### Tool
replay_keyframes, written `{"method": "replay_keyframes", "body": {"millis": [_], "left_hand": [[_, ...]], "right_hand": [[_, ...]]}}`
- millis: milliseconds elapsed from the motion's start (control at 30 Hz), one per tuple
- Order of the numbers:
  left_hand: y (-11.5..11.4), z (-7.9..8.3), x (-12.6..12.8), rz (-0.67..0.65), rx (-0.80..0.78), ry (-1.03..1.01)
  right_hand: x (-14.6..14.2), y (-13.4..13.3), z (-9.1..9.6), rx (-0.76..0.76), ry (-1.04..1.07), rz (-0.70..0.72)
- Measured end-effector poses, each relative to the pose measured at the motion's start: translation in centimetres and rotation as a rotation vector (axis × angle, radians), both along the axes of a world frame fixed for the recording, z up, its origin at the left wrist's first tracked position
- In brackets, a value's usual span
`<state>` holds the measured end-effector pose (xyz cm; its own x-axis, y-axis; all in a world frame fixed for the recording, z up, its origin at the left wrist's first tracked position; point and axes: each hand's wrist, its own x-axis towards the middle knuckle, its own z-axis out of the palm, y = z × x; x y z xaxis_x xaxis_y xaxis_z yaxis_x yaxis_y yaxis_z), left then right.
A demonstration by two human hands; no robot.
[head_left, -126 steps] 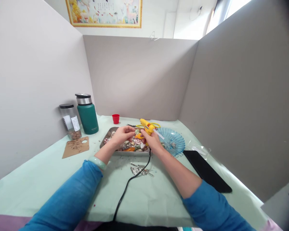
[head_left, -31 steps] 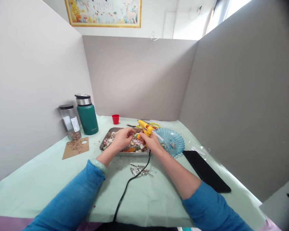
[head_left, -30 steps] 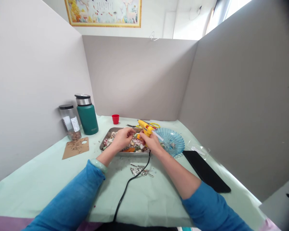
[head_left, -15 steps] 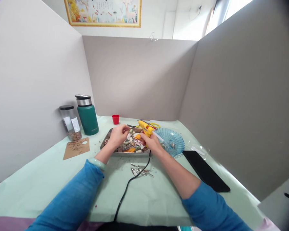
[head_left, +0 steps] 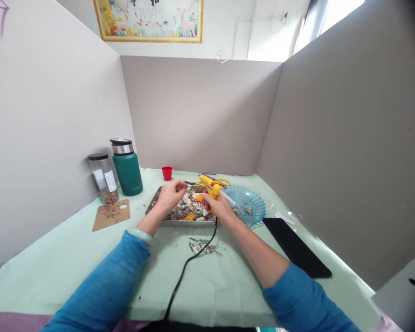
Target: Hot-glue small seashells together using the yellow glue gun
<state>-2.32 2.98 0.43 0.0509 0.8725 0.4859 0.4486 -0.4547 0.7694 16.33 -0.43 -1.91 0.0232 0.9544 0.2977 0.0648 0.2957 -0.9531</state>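
My right hand point(head_left: 218, 205) is wrapped round a yellow hot glue gun point(head_left: 210, 185), with a clear glue stick poking out of its back end. The gun's nose points up and to the left. My left hand point(head_left: 172, 194) is pinched closed over the left part of a metal tray point(head_left: 190, 223); whatever its fingertips hold is too small to make out. Shells, pebbles and orange pieces point(head_left: 187, 217) fill the tray. A black cord point(head_left: 185, 267) runs from the gun toward the table's front edge, crossing a small pile of silver metal clips point(head_left: 203, 246).
A blue fluted glass plate point(head_left: 249, 203) stands right of the tray, beside a black flat slab point(head_left: 297, 249). Yellow-handled scissors point(head_left: 223, 181) and a red cup point(head_left: 167, 173) lie behind. At left are a green flask point(head_left: 127, 173), a jar point(head_left: 105, 180) and a brown board point(head_left: 111, 215).
The whole view has shifted slightly downward in the picture. Both hands keep nearly the same place over the tray, and the glue gun stays in my right hand.
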Motion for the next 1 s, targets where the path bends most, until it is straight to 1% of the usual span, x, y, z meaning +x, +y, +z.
{"method": "replay_keyframes", "body": {"millis": [100,200,267,367,467,600,700,833,1000], "left_hand": [[-0.2,0.3,0.1,-0.044,-0.077,-0.128],[-0.6,0.7,0.2,-0.136,-0.206,-0.319],[-0.7,0.7,0.2,-0.197,-0.299,-0.41],[-0.6,0.4,0.3,-0.24,-0.369,-0.415],[-0.5,-0.1,0.6,-0.219,-0.289,-0.255],[-1.3,0.0,1.4,-0.189,-0.05,0.034],[-2.3,0.3,2.0,-0.172,0.119,0.179],[-2.6,0.2,2.2,-0.165,0.202,0.284],[-2.3,-0.3,2.2,-0.145,0.244,0.324]], "right_hand": [[0.1,0.1,-0.1,-0.008,-0.028,0.0],[0.1,0.0,-0.1,-0.015,-0.044,-0.001],[0.1,0.0,-0.1,-0.018,-0.036,-0.009],[0.1,0.0,-0.1,-0.006,-0.034,-0.01],[0.1,0.2,-0.3,0.013,-0.026,0.017],[0.0,0.5,-0.3,-0.001,0.014,-0.022],[-0.1,0.6,-0.3,-0.031,0.057,-0.016],[0.0,0.4,-0.2,-0.043,0.112,0.05],[0.2,0.2,0.0,-0.029,0.131,0.087]]}}
